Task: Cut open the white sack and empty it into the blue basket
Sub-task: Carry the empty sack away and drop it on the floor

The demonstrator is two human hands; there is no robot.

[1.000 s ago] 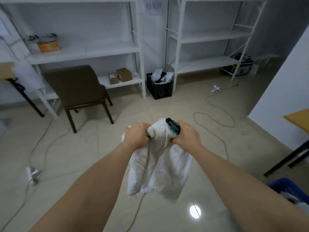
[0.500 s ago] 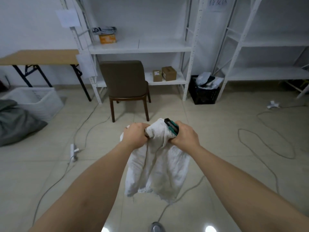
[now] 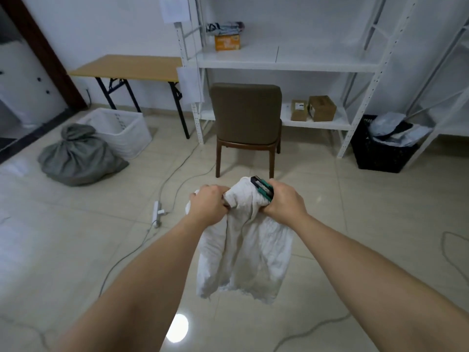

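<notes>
Your left hand (image 3: pixel 209 205) is gripping one bunched corner of the white sack (image 3: pixel 243 252), fingers curled tight into the cloth. The sack is hanging in the air between your two hands, well above the floor (image 3: pixel 76 237). It is draping limp and flat, so you are likely handling something light, soft and floppy with little or nothing inside; it is folding wherever it is unsupported, so keep taking it by the gathered top edge, where the cloth is bunching thick enough to hold. It is looking creased and off-white, its lower hem frayed with loose threads. Your right hand (image 3: pixel 285 203) is clutching the other corner together with a green-and-black cutter (image 3: pixel 262 190); whether its blade is out is unclear. The blue basket is not showing.
</notes>
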